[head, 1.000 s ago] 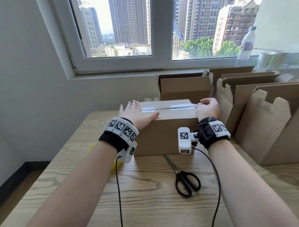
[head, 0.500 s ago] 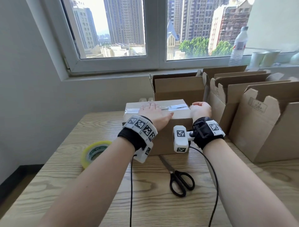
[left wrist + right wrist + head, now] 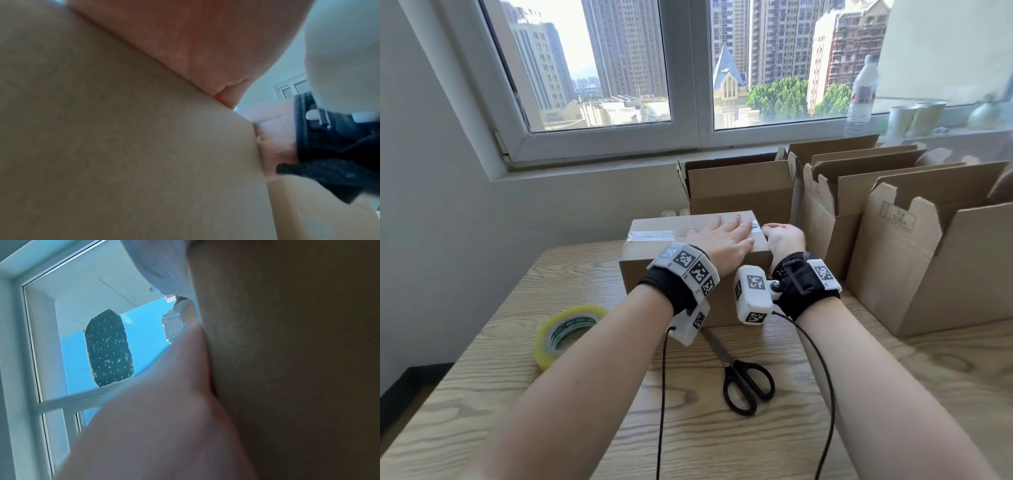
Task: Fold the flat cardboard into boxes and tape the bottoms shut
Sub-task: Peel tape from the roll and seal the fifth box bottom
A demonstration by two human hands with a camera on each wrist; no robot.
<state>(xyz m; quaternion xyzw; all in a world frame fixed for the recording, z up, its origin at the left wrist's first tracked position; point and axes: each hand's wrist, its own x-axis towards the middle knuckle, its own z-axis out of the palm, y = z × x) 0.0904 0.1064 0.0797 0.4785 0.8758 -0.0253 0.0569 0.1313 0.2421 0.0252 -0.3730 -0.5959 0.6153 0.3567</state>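
A closed cardboard box (image 3: pixel 650 246) stands on the wooden table (image 3: pixel 893 377), with a strip of clear tape (image 3: pixel 654 234) along its top seam. My left hand (image 3: pixel 722 236) lies flat on the tape near the box's right end, fingers straight. In the left wrist view the palm (image 3: pixel 185 40) presses on the cardboard (image 3: pixel 102 129). My right hand (image 3: pixel 784 238) is curled over the box's right top edge, thumb at the tape's end. The right wrist view shows that hand (image 3: pixel 164 418) against the box's side (image 3: pixel 287 353); its fingertips are hidden.
A yellow tape roll (image 3: pixel 566 330) lies left of the box and black scissors (image 3: pixel 743 380) in front of it. Several open-topped folded boxes (image 3: pixel 739 185) (image 3: pixel 945 274) stand behind and to the right. A water bottle (image 3: pixel 863 92) stands on the windowsill.
My left hand has slid rightward along the tape from the box's left end to close beside the right hand. The right hand has stayed at the box's right edge.
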